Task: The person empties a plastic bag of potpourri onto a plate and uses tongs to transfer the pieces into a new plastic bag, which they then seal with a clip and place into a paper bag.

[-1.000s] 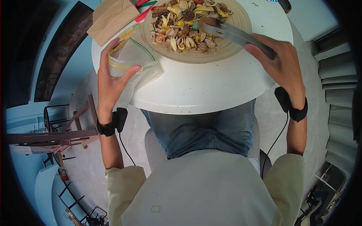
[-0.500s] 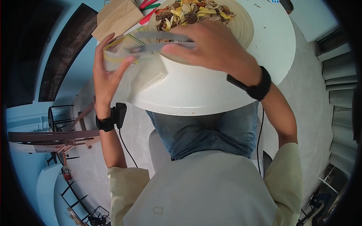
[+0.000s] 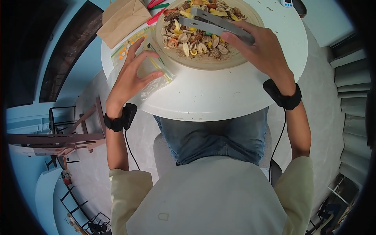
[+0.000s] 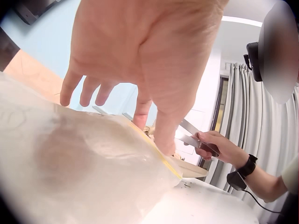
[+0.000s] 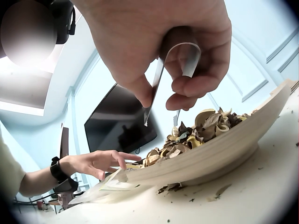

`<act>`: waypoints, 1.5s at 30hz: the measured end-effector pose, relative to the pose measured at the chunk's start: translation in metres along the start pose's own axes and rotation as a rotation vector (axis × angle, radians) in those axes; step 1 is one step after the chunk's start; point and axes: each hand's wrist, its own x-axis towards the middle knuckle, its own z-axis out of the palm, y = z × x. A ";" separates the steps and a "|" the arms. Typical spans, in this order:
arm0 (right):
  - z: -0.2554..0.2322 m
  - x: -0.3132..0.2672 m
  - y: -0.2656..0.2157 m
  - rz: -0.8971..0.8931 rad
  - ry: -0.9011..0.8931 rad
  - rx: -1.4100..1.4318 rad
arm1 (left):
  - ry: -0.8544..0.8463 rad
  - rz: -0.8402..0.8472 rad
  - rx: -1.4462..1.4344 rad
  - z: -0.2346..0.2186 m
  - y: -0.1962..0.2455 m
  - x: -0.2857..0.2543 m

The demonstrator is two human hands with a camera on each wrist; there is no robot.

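My left hand (image 3: pixel 129 81) is at a clear zip bag (image 3: pixel 153 89) on the left of the white table. Its fingers are loosely bent and spread, the thumb near the bag's yellow-and-green zip edge. In the left wrist view a brownish patch shows through the cloudy bag (image 4: pixel 107 177). My right hand (image 3: pixel 268 51) grips metal tongs (image 3: pixel 223 24) by their bent end. Their arms stand apart over a wide, pale round plate (image 3: pixel 256 17) heaped with dried petals, pods and curled shavings (image 3: pixel 184 39), like potpourri. Nothing shows between the tong tips.
A brown paper bag (image 3: pixel 124 21) lies at the back left, beside red and green strips (image 3: pixel 156 16). Small crumbs dot the white table (image 3: pixel 203 92). A small white-and-blue device (image 3: pixel 286 3) sits at the far right edge. Cables run from both wrist cameras.
The tongs swung left to the bag's mouth, then back right over the plate. The bag, earlier held up with its mouth wide, now lies lower and flatter, and the left fingers have loosened.
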 end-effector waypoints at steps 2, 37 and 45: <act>0.001 -0.001 0.004 -0.001 0.007 -0.001 | -0.004 -0.032 -0.053 0.001 0.002 0.001; 0.010 0.062 -0.039 -0.289 -0.047 -0.163 | 0.355 -0.058 -0.275 -0.028 0.004 0.024; 0.013 0.050 -0.035 -0.246 -0.029 -0.082 | 0.396 -0.068 -0.385 -0.019 0.011 0.025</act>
